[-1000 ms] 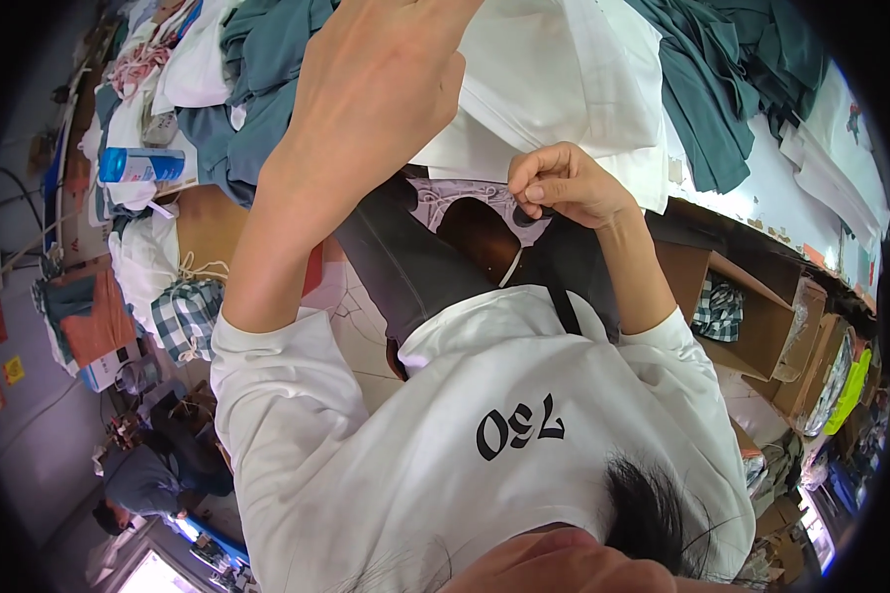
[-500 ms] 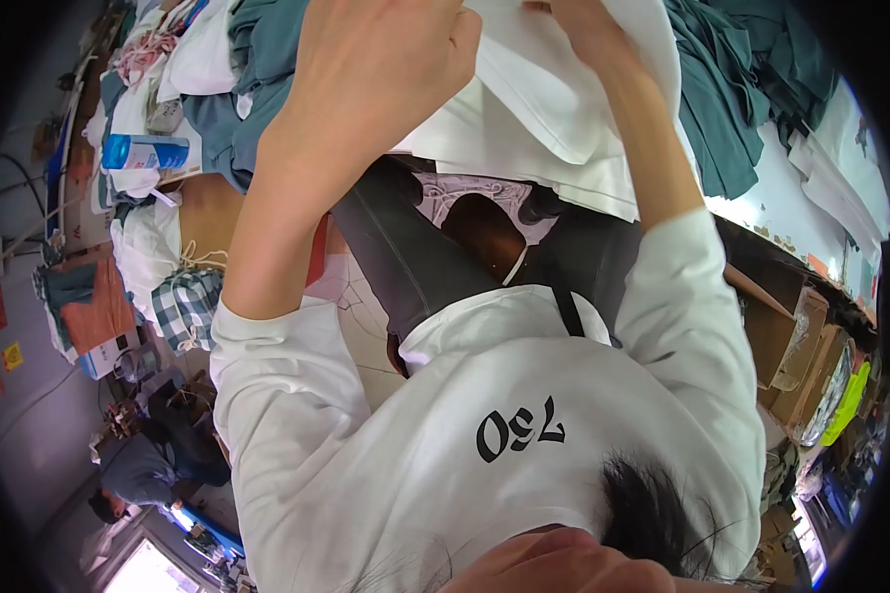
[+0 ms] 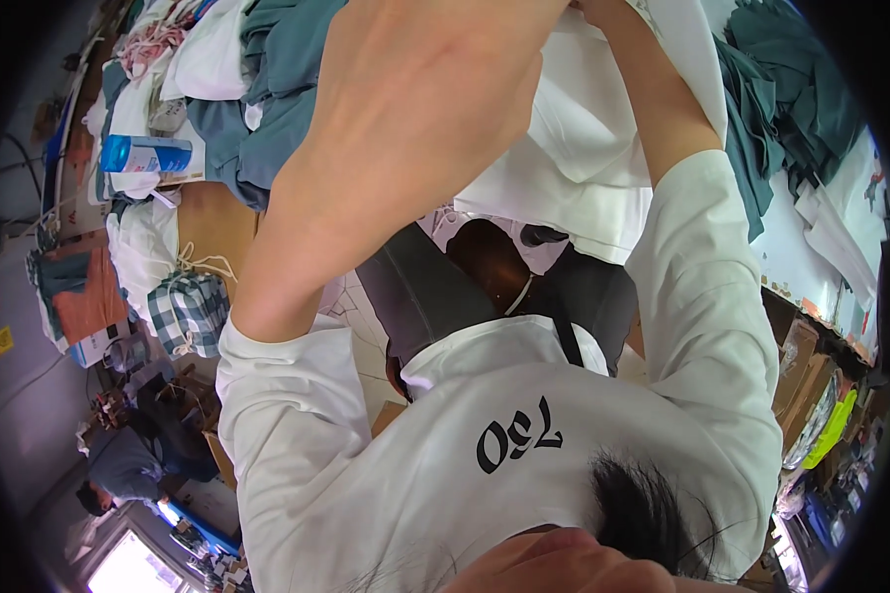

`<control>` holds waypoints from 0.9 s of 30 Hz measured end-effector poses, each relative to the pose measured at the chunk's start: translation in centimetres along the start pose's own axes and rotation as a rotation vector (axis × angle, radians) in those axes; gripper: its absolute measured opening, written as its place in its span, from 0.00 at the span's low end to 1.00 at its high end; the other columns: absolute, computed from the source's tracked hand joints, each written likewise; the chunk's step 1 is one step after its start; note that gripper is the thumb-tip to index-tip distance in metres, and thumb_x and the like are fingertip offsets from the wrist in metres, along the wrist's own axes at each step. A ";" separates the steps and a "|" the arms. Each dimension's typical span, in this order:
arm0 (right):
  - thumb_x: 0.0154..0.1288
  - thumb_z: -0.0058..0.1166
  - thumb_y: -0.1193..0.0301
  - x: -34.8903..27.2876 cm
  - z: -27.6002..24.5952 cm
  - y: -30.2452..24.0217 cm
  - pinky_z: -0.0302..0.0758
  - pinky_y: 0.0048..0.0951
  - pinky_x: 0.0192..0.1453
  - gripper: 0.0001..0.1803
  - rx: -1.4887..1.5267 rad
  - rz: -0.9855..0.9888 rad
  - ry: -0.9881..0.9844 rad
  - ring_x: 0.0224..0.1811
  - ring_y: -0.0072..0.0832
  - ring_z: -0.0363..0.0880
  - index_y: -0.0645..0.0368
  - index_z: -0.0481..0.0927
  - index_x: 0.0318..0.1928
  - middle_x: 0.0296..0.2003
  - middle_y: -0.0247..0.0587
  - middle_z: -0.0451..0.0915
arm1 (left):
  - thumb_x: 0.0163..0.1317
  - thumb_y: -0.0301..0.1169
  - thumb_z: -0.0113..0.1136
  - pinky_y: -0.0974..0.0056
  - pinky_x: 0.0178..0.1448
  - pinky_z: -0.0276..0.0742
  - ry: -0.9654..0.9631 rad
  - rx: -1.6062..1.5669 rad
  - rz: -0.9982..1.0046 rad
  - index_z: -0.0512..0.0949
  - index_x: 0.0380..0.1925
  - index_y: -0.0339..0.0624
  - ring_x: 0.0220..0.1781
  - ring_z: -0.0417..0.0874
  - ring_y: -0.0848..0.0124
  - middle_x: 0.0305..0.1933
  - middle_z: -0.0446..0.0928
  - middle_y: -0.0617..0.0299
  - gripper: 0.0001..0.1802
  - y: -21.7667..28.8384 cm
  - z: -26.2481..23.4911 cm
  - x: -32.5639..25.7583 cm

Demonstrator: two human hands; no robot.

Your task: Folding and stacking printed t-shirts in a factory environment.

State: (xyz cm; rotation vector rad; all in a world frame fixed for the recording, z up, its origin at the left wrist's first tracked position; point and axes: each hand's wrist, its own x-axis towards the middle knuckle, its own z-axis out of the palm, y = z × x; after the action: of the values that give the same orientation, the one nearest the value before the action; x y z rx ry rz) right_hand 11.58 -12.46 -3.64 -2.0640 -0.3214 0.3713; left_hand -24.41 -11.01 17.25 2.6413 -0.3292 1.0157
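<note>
White cloth (image 3: 583,128) hangs over the table's near edge above my lap, in loose folds. My left hand (image 3: 440,74) is raised high over its left side, back of the hand toward me; the fingers run out past the top edge, so their grip is hidden. At the top of the picture, my right hand (image 3: 595,8) is beside the upper part of the cloth, with the wrist and forearm against its right side. Most of that hand is cut off, and whether it holds the cloth does not show.
Dark green garments (image 3: 287,109) are heaped at the left with a blue can (image 3: 146,154) nearby. More dark green cloth (image 3: 796,89) lies at the right. A checked cloth bundle (image 3: 190,311) hangs low left. Cardboard (image 3: 811,381) stands below the right table edge. Another person (image 3: 129,465) bends over far left.
My left hand has moved right and looks larger, closer to the camera. My right hand has gone up, mostly out of the picture. The white cloth has shifted and its folds have changed.
</note>
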 end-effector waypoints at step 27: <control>0.63 0.63 0.65 18.2 -17.4 17.8 0.79 0.27 0.38 0.09 0.805 0.847 -0.420 0.26 0.24 0.80 0.53 0.81 0.28 0.25 0.33 0.82 | 0.42 0.06 0.51 0.59 0.47 0.76 0.064 -0.145 0.075 0.60 0.74 0.40 0.43 0.74 0.54 0.65 0.63 0.45 0.52 0.3 1.0 0.2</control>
State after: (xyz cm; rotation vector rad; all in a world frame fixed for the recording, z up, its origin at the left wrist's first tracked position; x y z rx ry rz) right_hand 36.42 -28.11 -13.19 -1.2109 0.4376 1.2244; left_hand -23.72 -11.67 16.72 2.4784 -0.4724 1.0552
